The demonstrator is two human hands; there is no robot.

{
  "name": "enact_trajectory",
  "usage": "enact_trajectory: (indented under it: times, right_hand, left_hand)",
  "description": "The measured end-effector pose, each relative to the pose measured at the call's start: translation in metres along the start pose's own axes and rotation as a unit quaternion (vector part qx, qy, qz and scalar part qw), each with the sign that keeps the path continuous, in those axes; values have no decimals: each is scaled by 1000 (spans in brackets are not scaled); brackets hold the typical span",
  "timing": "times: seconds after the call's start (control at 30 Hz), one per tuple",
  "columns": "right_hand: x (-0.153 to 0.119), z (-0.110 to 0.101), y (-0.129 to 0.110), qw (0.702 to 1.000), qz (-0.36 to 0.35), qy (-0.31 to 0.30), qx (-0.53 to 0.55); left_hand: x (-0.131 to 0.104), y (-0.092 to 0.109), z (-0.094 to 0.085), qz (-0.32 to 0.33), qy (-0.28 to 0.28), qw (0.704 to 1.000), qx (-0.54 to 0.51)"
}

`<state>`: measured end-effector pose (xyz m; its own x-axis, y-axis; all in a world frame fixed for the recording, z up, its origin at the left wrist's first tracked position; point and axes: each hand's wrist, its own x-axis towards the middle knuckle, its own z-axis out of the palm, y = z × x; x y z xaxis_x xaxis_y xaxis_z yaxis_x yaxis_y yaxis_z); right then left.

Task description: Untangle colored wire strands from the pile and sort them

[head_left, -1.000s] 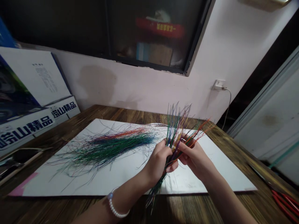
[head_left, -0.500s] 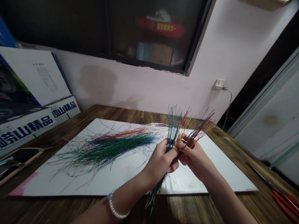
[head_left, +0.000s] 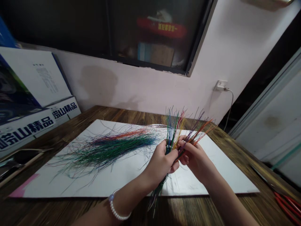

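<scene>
My left hand, with a pearl bracelet on its wrist, is closed around a bundle of thin coloured wires. Their tips fan upward in blue, green, red and yellow, and the tails hang below the fist. My right hand pinches the purple and orange strands on the bundle's right side, its fingertips close to the left thumb. To the left, a large loose pile of green, blue, purple and orange wires lies on a white board.
The board rests on a dark wooden table. Red-handled scissors lie at the right edge. Printed boxes stand at the left, near a dark object with a pale rim. A wall socket holds a plugged-in cable.
The upper strands have shifted slightly left, and purple strands now spread apart from the orange ones. Both hands stay almost in the same place, still holding the wires.
</scene>
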<state>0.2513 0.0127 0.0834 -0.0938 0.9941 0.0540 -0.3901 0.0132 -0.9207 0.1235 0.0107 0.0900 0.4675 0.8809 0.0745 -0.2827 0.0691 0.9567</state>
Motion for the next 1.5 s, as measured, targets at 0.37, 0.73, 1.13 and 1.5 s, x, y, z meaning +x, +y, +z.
enact_trajectory:
  times: [0.37, 0.73, 1.13, 1.5]
  right_hand:
    - [-1, 3, -5, 999, 1, -18, 41]
    - [-3, 3, -1, 999, -25, 15, -22]
    - [-2, 3, 0, 999, -47, 4, -14]
    - [-1, 3, 0, 999, -4, -4, -44]
  left_hand:
    - [0, 2, 0, 6, -1, 1000, 6]
    - [-1, 2, 2, -7, 5, 1000, 11]
    - [-1, 3, -1, -15, -1, 998, -60]
    - [-1, 0, -1, -11, -17, 999, -32]
